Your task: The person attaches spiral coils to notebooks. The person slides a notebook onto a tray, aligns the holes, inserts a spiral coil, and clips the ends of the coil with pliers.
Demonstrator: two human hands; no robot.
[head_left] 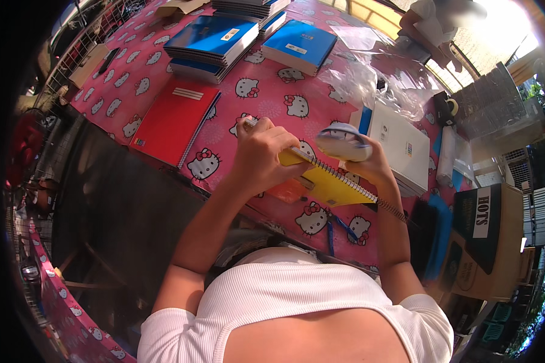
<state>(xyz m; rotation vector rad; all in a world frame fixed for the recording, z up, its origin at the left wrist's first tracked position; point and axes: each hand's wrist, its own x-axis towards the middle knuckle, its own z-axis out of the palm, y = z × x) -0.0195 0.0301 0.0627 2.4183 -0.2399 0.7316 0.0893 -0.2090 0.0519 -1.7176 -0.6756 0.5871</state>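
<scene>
My left hand is closed on a yellow spiral notebook, gripping its left end above the table. The notebook is tilted, with its wire binding along the upper edge. A loose length of spiral wire sticks out beyond its right end, past my right wrist. My right hand is closed round a pale roll that looks like tape, just above the notebook's binding. Whether those fingers also touch the notebook is hidden. Below it on the table lies a blue-handled hand tool, its jaws not clear.
A red notebook lies at left. Blue notebooks are stacked at the back, with another blue stack beside them. White notebooks, crumpled clear plastic and a cardboard box are at right. Another person is beyond the table.
</scene>
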